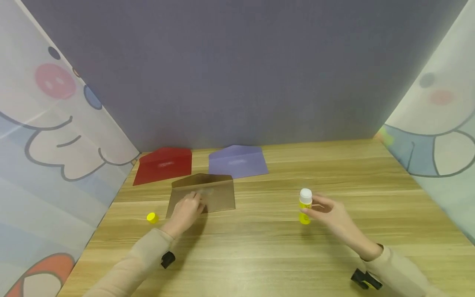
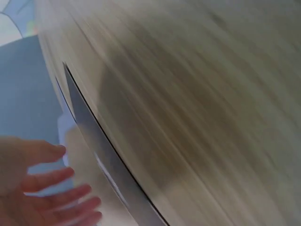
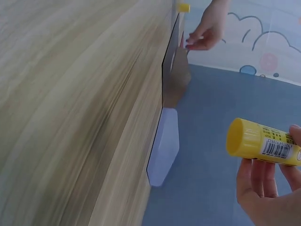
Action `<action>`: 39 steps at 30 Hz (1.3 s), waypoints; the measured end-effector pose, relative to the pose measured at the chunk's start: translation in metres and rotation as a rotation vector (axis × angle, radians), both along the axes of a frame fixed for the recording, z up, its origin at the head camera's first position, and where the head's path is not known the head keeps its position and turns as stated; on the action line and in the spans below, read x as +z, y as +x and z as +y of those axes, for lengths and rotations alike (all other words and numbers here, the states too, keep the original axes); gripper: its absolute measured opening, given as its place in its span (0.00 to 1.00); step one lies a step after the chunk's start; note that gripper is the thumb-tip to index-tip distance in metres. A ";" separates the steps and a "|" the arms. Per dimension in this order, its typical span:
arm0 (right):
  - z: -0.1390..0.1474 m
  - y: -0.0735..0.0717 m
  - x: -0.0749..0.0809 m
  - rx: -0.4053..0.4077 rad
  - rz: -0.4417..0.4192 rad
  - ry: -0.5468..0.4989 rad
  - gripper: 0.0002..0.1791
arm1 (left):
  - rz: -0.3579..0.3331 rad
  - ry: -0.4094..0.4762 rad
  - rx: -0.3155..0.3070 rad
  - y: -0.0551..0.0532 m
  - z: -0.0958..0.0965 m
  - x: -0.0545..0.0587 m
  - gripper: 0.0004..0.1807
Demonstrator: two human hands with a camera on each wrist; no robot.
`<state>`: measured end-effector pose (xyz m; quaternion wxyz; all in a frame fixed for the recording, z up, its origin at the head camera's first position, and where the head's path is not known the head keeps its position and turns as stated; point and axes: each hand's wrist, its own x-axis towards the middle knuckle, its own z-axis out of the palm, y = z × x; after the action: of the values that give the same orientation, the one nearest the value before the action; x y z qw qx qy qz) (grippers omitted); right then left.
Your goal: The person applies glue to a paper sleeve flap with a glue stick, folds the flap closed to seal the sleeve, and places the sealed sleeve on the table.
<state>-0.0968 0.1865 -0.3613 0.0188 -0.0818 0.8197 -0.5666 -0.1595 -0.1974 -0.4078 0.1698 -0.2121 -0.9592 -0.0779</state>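
Observation:
My right hand (image 1: 335, 218) grips a yellow glue stick (image 1: 305, 215) upright over the right half of the table, its white top uncovered. In the right wrist view the fingers and thumb wrap the yellow barrel (image 3: 251, 140), and its barcode label shows. Over the lower part of a brown envelope (image 1: 222, 197) is my left hand (image 1: 184, 213), holding nothing, its fingers loosely spread in the left wrist view. The envelope's flap is folded up, and a pale smear marks its body beside the fingers. A yellow cap (image 1: 152, 218) sits left of it.
Farther back lie a red envelope (image 1: 178, 165) at the left and a purple envelope (image 1: 245, 166) right of it, both with flaps up and a pale patch. A grey panel (image 1: 252, 74) closes off the table's back edge; cartoon-printed sheets flank both sides.

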 end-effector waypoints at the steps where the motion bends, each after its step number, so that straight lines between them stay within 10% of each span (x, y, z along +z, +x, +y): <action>1: 0.001 0.000 0.000 -0.006 0.011 0.017 0.23 | -0.019 -0.017 0.033 -0.001 -0.003 -0.001 0.10; 13: 0.009 0.000 -0.003 0.000 0.130 0.065 0.19 | -0.157 -0.031 0.146 -0.005 -0.018 -0.007 0.13; 24: 0.006 0.000 -0.003 -0.007 0.108 0.044 0.19 | -0.424 -0.080 0.217 -0.002 -0.020 -0.009 0.30; 39: 0.006 0.000 -0.004 0.003 0.096 0.026 0.21 | -0.371 -0.130 0.169 0.017 -0.008 -0.016 0.31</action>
<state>-0.0967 0.1927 -0.3651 -0.0188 -0.1098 0.8267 -0.5515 -0.1429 -0.2054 -0.4238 -0.0176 -0.1235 -0.9914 -0.0392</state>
